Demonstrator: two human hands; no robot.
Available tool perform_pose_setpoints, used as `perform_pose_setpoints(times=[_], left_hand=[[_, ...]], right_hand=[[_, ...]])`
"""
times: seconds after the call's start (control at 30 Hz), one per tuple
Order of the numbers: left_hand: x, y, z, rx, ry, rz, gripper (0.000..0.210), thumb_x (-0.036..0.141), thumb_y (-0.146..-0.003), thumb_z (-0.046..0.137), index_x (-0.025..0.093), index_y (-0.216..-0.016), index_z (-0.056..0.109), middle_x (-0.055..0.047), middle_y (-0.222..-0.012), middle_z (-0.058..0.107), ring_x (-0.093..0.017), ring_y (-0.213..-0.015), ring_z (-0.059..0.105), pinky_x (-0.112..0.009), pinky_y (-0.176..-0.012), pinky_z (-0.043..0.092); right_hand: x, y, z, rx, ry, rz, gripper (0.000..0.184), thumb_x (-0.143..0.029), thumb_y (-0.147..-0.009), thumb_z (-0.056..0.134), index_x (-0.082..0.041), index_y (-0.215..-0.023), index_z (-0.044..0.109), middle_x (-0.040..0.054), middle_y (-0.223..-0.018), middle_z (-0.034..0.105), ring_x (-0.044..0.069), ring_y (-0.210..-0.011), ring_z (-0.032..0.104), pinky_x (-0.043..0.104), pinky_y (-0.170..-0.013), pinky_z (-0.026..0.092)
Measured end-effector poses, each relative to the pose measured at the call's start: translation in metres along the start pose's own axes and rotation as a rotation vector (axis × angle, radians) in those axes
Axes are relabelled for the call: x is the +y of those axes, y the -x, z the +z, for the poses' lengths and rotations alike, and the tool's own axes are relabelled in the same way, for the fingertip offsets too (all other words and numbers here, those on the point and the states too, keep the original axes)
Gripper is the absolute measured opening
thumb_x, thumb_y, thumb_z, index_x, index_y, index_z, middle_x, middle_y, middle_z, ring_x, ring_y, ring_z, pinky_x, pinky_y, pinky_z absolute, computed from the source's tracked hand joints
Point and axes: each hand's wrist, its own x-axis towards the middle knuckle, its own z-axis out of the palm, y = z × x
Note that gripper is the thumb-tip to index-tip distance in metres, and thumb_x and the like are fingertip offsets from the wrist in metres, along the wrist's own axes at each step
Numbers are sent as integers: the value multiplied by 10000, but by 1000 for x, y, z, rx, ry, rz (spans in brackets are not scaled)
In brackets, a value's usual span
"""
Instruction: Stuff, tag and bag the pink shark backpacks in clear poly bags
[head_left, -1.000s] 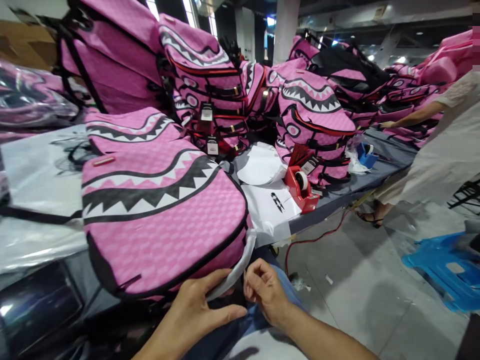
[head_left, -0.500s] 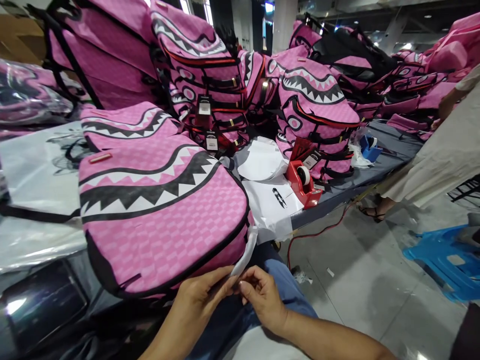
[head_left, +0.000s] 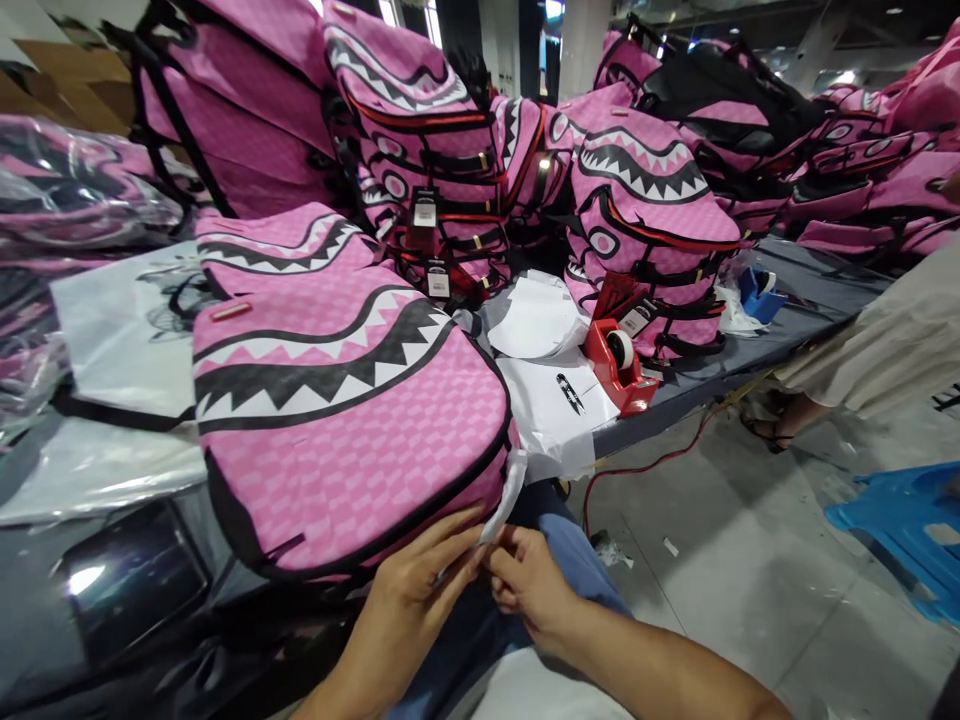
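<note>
Pink quilted backpack (head_left: pixel 345 420) lies on the counter (head_left: pixel 795 330) just above my hands, soft and bulky. My left hand (head_left: pixel 420 590) and right hand (head_left: pixel 529 585) pinch its limp white strip (head_left: pixel 510 490); I judge that thin, slippery.

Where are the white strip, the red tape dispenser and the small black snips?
white strip (head_left: pixel 512 492), head view, mid-length.
red tape dispenser (head_left: pixel 628 385), head view, red base.
small black snips (head_left: pixel 570 393), head view, its middle.

Both hands (head_left: pixel 480 575) have closed together on the white strip (head_left: pixel 508 490).
</note>
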Motion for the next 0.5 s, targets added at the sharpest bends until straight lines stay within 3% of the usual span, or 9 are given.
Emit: perform_pose_setpoints(times=[0.13,0.23,0.3,0.4,0.5], left_hand=[[1,5,4,24,18,-121,240,337,-954,641,259,-1169,715,-37,-1152,778,-184,-1000,767,-224,-874,609],[2,6,3,-2,92,-251,420,369,-948,647,257,-1346,577,-33,-1218,759,-183,-1013,763,-221,-859,615],[2,6,2,-34,89,-260,368,394,-950,648,243,-1284,609,-16,-1139,785,-173,-937,779,-188,-804,618],[-2,8,2,-75,-29,-104,261,317,-990,599,234,-1230,660,-6,-1053,805,-158,-865,786,-162,-776,611],[-11,17,5,-35,-286,276,531,102,-999,497,186,-1520,437,-103,-1210,760,-184,-1029,758,-223,-888,601]], right_hand=[[-6,19,-6,-268,-346,218,397,-314,-708,853,-230,-1016,617,-135,-489,492,19,-371,168,152,-372,76],[-5,14,-7,-430,-544,331,218,-209,-735,794,-208,-855,612,-140,-448,426,15,-371,105,135,-359,37],[-3,8,-7,-480,-616,350,154,-201,-767,750,-183,-752,598,-140,-415,355,9,-366,78,127,-350,31],[-2,1,-14,-461,-648,261,99,-192,-779,736,-181,-787,639,-142,-421,337,9,-365,64,120,-344,48],[-6,0,-28,-342,-621,115,267,-192,-763,785,-218,-1008,681,-151,-464,377,19,-385,61,112,-350,78]])
